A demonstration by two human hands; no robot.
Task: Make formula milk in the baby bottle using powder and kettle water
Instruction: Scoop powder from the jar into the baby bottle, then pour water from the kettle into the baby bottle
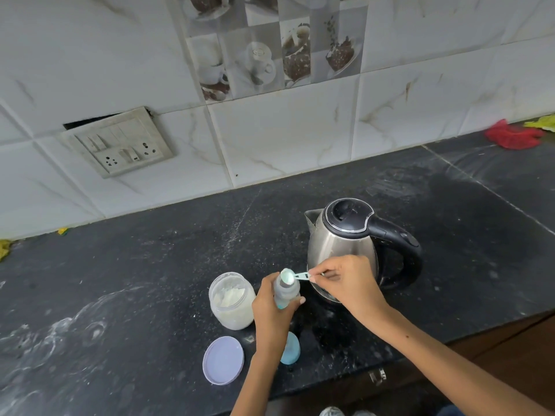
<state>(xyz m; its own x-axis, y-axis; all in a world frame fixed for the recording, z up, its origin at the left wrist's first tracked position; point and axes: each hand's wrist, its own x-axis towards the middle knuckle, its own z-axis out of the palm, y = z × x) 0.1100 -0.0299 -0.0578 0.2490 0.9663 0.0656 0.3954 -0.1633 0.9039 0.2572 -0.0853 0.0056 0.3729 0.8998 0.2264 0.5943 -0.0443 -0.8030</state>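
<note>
While the lilac lid [223, 360] lies on the dark surface [135, 280] beside the open powder jar [231, 301], the baby bottle [286, 291] is gripped upright by the left hand [271, 315], fingers wrapped around it. A scoop [292, 276] is pinched over its mouth by the right hand [350, 283], before the kettle [351, 244].

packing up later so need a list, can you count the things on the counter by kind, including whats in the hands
kettle: 1
powder jar: 1
jar lid: 1
baby bottle: 1
blue bottle cap: 1
scoop: 1
red cloth: 1
yellow cloth: 1
total: 8
</note>
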